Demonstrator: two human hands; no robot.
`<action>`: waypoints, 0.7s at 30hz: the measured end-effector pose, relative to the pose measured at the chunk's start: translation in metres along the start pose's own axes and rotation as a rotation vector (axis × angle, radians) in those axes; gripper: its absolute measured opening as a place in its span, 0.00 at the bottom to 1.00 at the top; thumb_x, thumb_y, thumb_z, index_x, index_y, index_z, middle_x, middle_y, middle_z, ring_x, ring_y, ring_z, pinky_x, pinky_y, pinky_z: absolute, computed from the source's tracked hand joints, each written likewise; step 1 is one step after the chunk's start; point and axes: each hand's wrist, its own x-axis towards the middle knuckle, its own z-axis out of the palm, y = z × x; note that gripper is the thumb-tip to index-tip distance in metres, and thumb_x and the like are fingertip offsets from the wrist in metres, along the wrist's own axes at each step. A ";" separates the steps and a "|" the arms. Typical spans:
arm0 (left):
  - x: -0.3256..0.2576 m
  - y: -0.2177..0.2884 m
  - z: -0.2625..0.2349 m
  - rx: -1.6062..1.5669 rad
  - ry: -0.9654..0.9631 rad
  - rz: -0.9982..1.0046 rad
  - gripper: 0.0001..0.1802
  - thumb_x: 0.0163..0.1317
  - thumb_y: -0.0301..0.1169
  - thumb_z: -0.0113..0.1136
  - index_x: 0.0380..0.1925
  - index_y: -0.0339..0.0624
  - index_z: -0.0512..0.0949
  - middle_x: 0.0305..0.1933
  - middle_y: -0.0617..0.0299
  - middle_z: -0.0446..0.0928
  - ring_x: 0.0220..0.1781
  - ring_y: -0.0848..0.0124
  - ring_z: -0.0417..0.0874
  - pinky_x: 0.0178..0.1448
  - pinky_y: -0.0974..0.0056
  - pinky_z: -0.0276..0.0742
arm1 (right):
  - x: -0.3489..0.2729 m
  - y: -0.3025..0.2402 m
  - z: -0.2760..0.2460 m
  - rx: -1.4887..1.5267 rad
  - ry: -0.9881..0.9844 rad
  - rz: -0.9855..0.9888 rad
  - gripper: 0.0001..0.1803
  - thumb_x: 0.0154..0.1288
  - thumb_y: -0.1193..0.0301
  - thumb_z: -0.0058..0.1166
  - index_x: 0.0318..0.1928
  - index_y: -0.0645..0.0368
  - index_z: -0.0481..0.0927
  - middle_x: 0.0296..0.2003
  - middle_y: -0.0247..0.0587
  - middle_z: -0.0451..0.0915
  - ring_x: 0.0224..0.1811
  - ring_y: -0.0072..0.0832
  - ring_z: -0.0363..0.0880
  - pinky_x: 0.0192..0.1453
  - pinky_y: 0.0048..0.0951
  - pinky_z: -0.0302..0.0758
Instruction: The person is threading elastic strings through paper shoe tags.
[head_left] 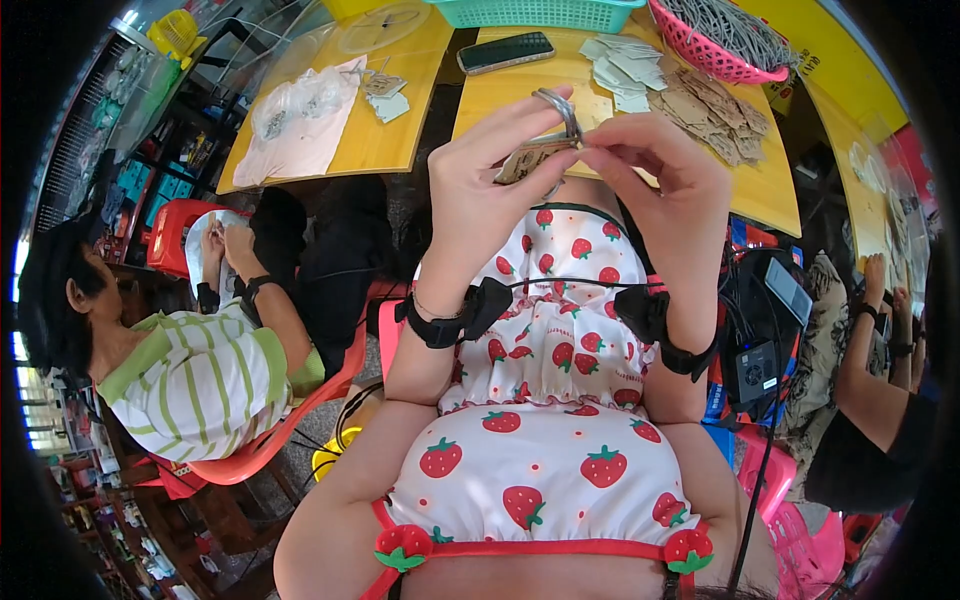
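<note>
Above the table's near edge, both my hands are raised close together. My left hand (490, 170) pinches a small brown printed card (530, 161) between thumb and fingers. A coiled grey cord (567, 110) stands up at the same fingers, looped by the card. With thumb and forefinger pressed together, my right hand (665, 165) grips at the card's right edge, where it meets the cord. Whether those fingertips hold the cord or the card is too small to make out.
A pink basket (690, 45) of grey cords stands at the back right. Brown cards (715, 115) and white cards (625, 70) lie before it. A phone (507, 53) and a green basket (540, 12) are farther back. Other people sit left and right.
</note>
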 end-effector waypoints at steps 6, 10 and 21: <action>-0.002 0.001 0.000 0.032 -0.005 0.000 0.21 0.48 0.14 0.63 0.46 0.35 0.79 0.53 0.51 0.77 0.54 0.66 0.78 0.57 0.65 0.74 | 0.001 -0.003 -0.004 -0.150 -0.105 -0.133 0.09 0.54 0.81 0.59 0.38 0.65 0.81 0.32 0.40 0.79 0.31 0.25 0.81 0.35 0.20 0.75; -0.002 0.004 0.002 0.013 -0.008 -0.030 0.21 0.48 0.13 0.62 0.45 0.36 0.80 0.53 0.51 0.77 0.54 0.66 0.78 0.57 0.66 0.74 | 0.001 -0.005 -0.002 -0.220 -0.094 -0.207 0.09 0.53 0.82 0.58 0.37 0.65 0.81 0.31 0.40 0.79 0.31 0.26 0.81 0.33 0.22 0.75; -0.002 0.007 0.008 0.031 -0.063 -0.003 0.23 0.47 0.14 0.64 0.47 0.35 0.78 0.53 0.51 0.77 0.53 0.66 0.79 0.55 0.66 0.75 | 0.004 -0.003 -0.002 -0.404 0.027 -0.356 0.07 0.48 0.83 0.61 0.31 0.65 0.81 0.30 0.40 0.79 0.31 0.29 0.80 0.35 0.23 0.75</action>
